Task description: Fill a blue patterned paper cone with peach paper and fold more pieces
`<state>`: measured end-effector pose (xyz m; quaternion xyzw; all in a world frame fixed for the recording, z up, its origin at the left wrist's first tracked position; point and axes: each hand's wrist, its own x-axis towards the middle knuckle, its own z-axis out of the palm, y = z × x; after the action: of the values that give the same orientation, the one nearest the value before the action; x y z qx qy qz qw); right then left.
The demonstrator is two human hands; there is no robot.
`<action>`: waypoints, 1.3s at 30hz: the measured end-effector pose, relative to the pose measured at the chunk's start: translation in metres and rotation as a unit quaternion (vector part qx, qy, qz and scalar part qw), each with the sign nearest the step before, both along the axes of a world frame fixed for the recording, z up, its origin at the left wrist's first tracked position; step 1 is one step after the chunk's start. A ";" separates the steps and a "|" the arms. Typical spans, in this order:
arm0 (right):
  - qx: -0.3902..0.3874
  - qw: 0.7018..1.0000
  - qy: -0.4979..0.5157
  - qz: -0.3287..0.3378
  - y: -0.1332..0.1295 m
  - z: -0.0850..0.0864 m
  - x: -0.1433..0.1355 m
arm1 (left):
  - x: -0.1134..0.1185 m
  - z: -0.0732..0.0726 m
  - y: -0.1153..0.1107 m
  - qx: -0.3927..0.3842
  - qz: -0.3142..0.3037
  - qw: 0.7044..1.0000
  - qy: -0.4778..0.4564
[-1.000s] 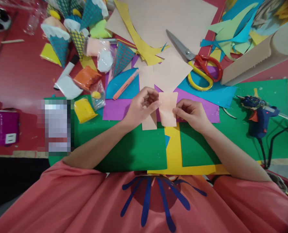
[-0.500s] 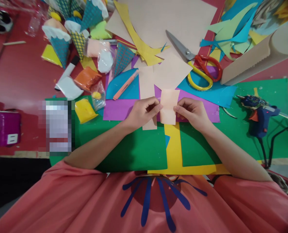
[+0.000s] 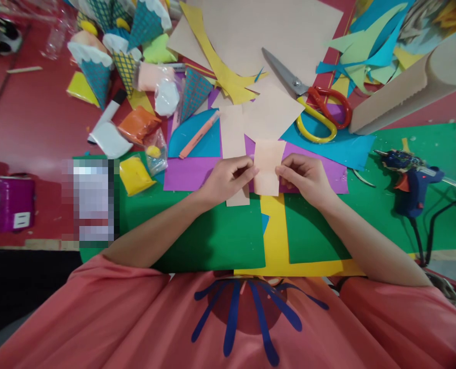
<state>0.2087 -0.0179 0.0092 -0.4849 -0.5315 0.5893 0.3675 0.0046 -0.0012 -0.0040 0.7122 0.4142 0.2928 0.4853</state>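
Note:
Between my two hands a small peach rectangle of craft foam or paper (image 3: 268,168) is held up, slightly curved. My left hand (image 3: 231,177) pinches its left edge between thumb and fingers. On the right edge, my right hand (image 3: 300,175) has the same closed pinch. Under my left hand lies a longer peach strip (image 3: 231,130), on a purple sheet (image 3: 189,174). A larger peach piece (image 3: 270,115) sits just beyond the held rectangle. Scissors with red and yellow handles (image 3: 297,87) rest partly opened farther back, to the right.
At right, a blue glue gun (image 3: 414,192) lies on a green sheet (image 3: 443,148), near a peach roll (image 3: 397,87). Patterned cones (image 3: 93,72) and clay packets (image 3: 136,174) crowd the left. An orange marker (image 3: 199,134) rests on blue foam. A pixelated rectangle (image 3: 93,200) is by my left forearm.
The peach rectangle has tilted slightly, its upper edge now a little wider and higher. Both hands keep their pinch in nearly the same place.

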 end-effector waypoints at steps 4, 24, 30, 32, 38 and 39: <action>-0.002 1.000 0.003 -0.002 0.000 0.001 0.000 | -0.001 -0.003 0.000 0.011 0.000 1.000 0.003; 0.017 1.000 -0.017 0.016 0.000 -0.003 0.001 | -0.001 -0.001 0.000 0.047 0.021 0.999 0.017; 0.008 1.000 -0.012 0.024 0.000 -0.005 0.000 | -0.001 0.000 0.000 0.049 0.020 0.998 0.018; 0.013 0.999 -0.015 0.026 0.000 -0.005 0.000 | -0.001 0.000 0.000 0.051 0.022 0.998 0.015; 0.029 0.999 -0.034 0.027 0.001 -0.006 0.002 | 0.000 0.000 0.000 0.053 0.026 0.998 0.013; 0.029 0.999 -0.035 0.027 0.001 -0.006 0.002 | 0.000 0.000 0.000 0.053 0.026 0.998 0.012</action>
<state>0.2104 -0.0166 0.0030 -0.4801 -0.5740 0.5657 0.3466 0.0049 -0.0011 -0.0037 0.7295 0.4223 0.3178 0.4342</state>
